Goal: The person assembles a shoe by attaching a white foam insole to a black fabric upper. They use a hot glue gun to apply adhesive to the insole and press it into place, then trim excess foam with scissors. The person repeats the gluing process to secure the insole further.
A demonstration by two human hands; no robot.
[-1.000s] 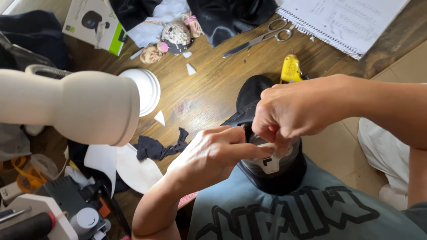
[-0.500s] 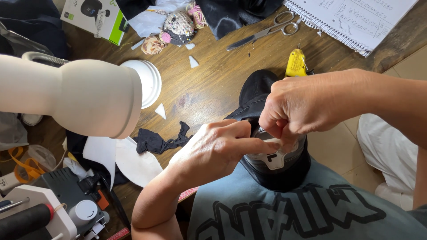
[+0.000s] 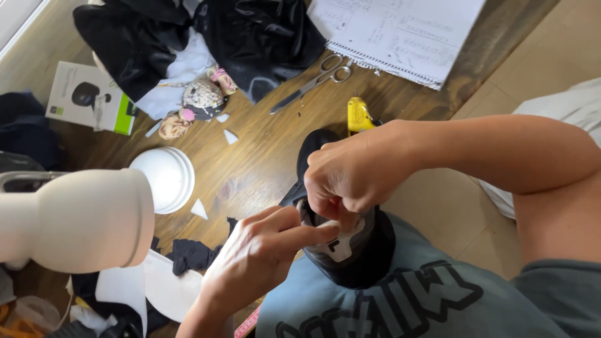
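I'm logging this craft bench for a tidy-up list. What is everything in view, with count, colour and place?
Scissors: 1, silver, table top centre.
Spiral notebook: 1, white, top right.
Glue gun: 1, yellow, above the hands.
Black cloth: heap, black, top centre.
Small doll: 1, pale with pink, left of scissors.
Box: 1, white and green, upper left.
Round lid: 1, white, left centre.
Mannequin neck: 1, cream, far left.
Black and white piece: 1, under both hands.
Left hand: presses the piece.
Right hand: pinches it from above.

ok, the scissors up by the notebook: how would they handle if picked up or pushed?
The scissors look like rigid metal, so probably stiff. Lying flat on the wooden table, they would likely slide, not roll. The blades appear nearly closed but might swing open if lifted by one loop.
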